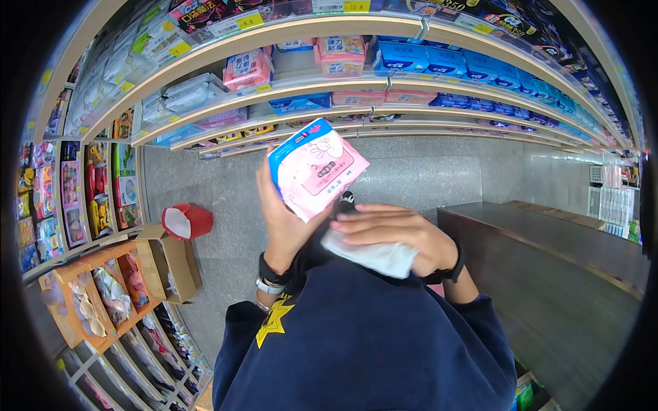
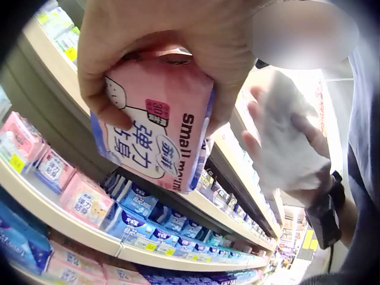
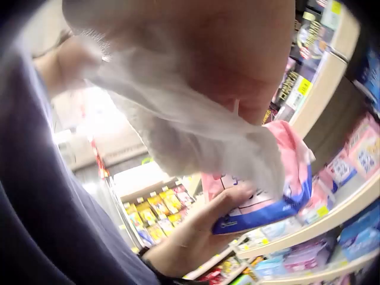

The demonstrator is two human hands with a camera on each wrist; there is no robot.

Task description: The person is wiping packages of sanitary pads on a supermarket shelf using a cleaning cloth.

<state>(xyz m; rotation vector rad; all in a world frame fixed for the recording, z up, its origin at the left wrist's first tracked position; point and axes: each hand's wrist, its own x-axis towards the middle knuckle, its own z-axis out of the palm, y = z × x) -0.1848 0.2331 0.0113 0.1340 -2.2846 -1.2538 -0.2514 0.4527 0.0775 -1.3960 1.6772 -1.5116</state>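
My left hand (image 1: 279, 229) grips a pink and blue soft pack (image 1: 319, 168), which looks like a pack of sanitary pads, and holds it up in front of my chest. In the left wrist view, thumb and fingers clasp the pack (image 2: 157, 127) from both sides, its printed face showing. A thin white cloth (image 1: 373, 256) is in my right hand (image 1: 404, 233), just to the right of the pack and blurred. The left wrist view shows the right thumb lying over the cloth (image 2: 285, 142) with fingers behind it. In the right wrist view the cloth (image 3: 219, 142) overlaps the pack (image 3: 261, 214).
Curved shelves (image 1: 308, 88) of pink and blue packs run across in front. At left on the floor are a red bin (image 1: 195, 220) and an open cardboard box (image 1: 179, 264), near orange display boxes (image 1: 82, 270). A long dark counter (image 1: 534, 267) stands at right.
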